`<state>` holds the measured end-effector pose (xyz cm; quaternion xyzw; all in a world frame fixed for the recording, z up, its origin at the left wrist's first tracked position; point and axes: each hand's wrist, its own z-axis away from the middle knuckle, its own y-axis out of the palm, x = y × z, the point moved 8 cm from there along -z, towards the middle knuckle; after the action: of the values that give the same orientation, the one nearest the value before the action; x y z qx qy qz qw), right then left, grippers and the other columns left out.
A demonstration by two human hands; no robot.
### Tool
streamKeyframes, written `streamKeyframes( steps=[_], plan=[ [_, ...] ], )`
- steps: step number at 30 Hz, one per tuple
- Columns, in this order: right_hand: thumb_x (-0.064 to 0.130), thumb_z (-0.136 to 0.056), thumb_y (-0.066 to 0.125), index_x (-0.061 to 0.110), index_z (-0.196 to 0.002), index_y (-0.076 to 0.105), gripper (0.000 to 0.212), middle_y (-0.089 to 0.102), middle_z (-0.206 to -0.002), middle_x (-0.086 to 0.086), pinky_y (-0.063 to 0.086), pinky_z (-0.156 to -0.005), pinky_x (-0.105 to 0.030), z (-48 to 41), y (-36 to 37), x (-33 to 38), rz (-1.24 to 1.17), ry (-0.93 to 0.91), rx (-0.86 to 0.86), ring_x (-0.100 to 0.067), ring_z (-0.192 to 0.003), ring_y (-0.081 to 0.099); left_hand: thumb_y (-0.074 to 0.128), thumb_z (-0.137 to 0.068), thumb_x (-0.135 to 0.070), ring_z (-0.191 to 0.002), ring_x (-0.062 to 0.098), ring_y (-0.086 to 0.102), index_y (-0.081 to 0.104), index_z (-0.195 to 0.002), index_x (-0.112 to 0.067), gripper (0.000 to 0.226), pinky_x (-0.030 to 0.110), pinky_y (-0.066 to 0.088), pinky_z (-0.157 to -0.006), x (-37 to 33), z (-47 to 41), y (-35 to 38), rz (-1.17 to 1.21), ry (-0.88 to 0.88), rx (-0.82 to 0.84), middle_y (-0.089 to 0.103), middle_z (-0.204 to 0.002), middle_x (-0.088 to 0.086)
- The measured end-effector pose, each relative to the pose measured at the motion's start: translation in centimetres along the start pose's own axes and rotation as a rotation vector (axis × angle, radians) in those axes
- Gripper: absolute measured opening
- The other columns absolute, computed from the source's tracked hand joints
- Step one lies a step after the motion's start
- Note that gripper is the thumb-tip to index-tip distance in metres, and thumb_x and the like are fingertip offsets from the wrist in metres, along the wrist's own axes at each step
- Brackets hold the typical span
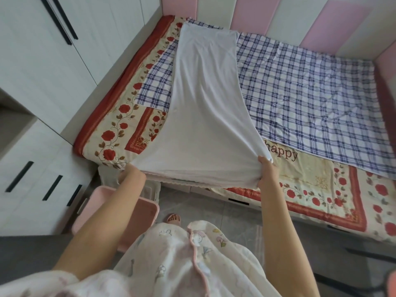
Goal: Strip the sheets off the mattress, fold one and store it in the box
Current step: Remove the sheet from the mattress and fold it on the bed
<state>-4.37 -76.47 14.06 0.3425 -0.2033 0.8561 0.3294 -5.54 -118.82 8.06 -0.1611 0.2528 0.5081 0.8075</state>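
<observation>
A white sheet (205,108), folded into a long strip, stretches from the head of the bed down to its near edge. My left hand (126,174) grips its near left corner and my right hand (266,173) grips its near right corner, lifting that end off the bed. Under it lie a blue-and-white plaid sheet (310,97) and a red floral sheet (120,123) printed with "happy". A pink box (150,209) stands on the floor below my left arm, mostly hidden by the arm.
White wardrobe and drawers (38,146) line the left side. Pink and white padded panels (246,13) wall the bed's head and right side. A clear plastic bin (152,189) sits by the bed's foot. Grey tiled floor (214,213) and my foot lie below.
</observation>
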Motion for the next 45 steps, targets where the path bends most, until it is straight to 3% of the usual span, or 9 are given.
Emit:
streamKeyframes(
  steps=[9, 14, 18, 26, 29, 32, 37, 40, 45],
  plan=[
    [0.022, -0.094, 0.051, 0.008, -0.122, 0.051, 0.031, 0.051, -0.082, 0.0, 0.044, -0.068, -0.031, -0.3, -0.5, 0.9, 0.071, -0.134, -0.05, -0.014, -0.071, 0.049, 0.044, -0.093, -0.013, -0.086, 0.02, 0.064, 0.05, -0.109, -0.012, 0.017, 0.027, 0.058, -0.066, -3.3, -0.5, 4.4, -0.065, 0.117, 0.151, 0.059, -0.099, 0.005],
    [0.02, -0.093, 0.051, 0.011, -0.119, 0.049, 0.028, 0.05, -0.094, -0.006, 0.047, -0.082, -0.042, -0.4, -0.7, 1.6, 0.009, 0.015, -0.025, -0.022, -0.083, 0.049, 0.043, -0.088, -0.003, -0.101, 0.021, 0.063, 0.058, -0.105, -0.016, 0.026, 0.035, 0.055, -0.087, -7.8, 3.0, 6.3, -0.003, 0.36, 0.19, 0.059, -0.111, 0.003],
    [0.011, -0.092, 0.048, 0.011, -0.121, 0.047, 0.029, 0.052, -0.097, -0.009, 0.042, -0.075, -0.038, -0.5, -1.0, 4.9, -0.062, -0.178, -0.055, -0.019, -0.076, 0.049, 0.041, -0.084, 0.005, -0.084, 0.014, 0.065, 0.058, -0.096, -0.015, 0.029, 0.027, 0.056, -0.071, -9.8, 4.9, 7.6, -0.048, 0.406, 0.306, 0.061, -0.094, -0.002],
    [0.004, -0.09, 0.039, 0.007, -0.123, 0.049, 0.035, 0.047, -0.079, -0.006, 0.036, -0.046, -0.025, -2.8, -1.6, 0.0, -0.062, 0.045, -0.129, -0.015, -0.061, 0.042, 0.019, -0.096, -0.021, -0.099, 0.024, 0.059, 0.059, -0.103, -0.014, 0.041, 0.037, 0.053, -0.083, -4.6, 2.4, 8.5, -0.176, 0.126, 0.441, 0.062, -0.101, 0.006],
    [0.035, -0.09, 0.051, 0.006, -0.127, 0.05, 0.047, 0.058, -0.095, -0.009, 0.053, -0.059, -0.026, -5.4, -1.9, -3.5, -0.05, 0.1, -0.103, -0.022, -0.08, 0.057, 0.044, -0.084, -0.061, -0.106, 0.028, 0.058, 0.056, -0.121, -0.018, 0.058, 0.041, 0.05, -0.089, -2.7, 1.7, 9.5, -0.504, 0.075, 0.54, 0.061, -0.115, 0.004],
    [0.07, -0.08, 0.05, 0.011, -0.121, 0.048, 0.072, 0.058, -0.112, -0.008, 0.049, -0.093, -0.044, -3.7, -1.0, -5.9, 0.113, 0.246, 0.041, -0.03, -0.104, 0.057, 0.066, -0.082, -0.039, -0.117, 0.032, 0.051, 0.043, -0.135, -0.01, 0.065, 0.037, 0.044, -0.093, -1.2, -0.9, 8.1, -1.048, 0.067, 0.5, 0.049, -0.134, 0.009],
    [0.039, -0.084, 0.067, 0.005, -0.137, 0.041, 0.069, 0.046, -0.137, -0.011, 0.039, -0.102, -0.04, -1.1, -1.1, -10.7, 0.903, 0.384, 0.206, -0.031, -0.118, 0.048, 0.042, -0.09, -0.008, -0.111, 0.029, 0.055, 0.037, -0.14, -0.004, 0.051, 0.032, 0.045, -0.081, 0.6, -0.3, 8.0, -2.349, 0.548, 0.649, 0.053, -0.129, 0.015],
    [0.029, -0.093, 0.056, 0.007, -0.139, 0.041, 0.053, 0.043, -0.14, -0.01, 0.038, -0.102, -0.035, -0.6, -0.7, -12.6, 1.197, 0.505, 0.344, -0.028, -0.126, 0.044, 0.039, -0.094, -0.02, -0.124, 0.026, 0.048, 0.042, -0.139, -0.007, 0.047, 0.033, 0.041, -0.098, 3.3, -1.7, 6.9, -2.825, 0.398, 0.821, 0.043, -0.143, 0.008],
    [0.03, -0.087, 0.061, 0.011, -0.135, 0.047, 0.054, 0.046, -0.139, -0.009, 0.04, -0.091, -0.033, -3.3, -1.5, -12.2, 1.452, 0.53, 0.378, -0.025, -0.121, 0.048, 0.055, -0.088, -0.029, -0.106, 0.022, 0.053, 0.053, -0.131, -0.011, 0.047, 0.026, 0.04, -0.075, 5.5, -0.8, 8.5, -3.04, 0.12, 1.094, 0.05, -0.13, 0.006]
  ],
)
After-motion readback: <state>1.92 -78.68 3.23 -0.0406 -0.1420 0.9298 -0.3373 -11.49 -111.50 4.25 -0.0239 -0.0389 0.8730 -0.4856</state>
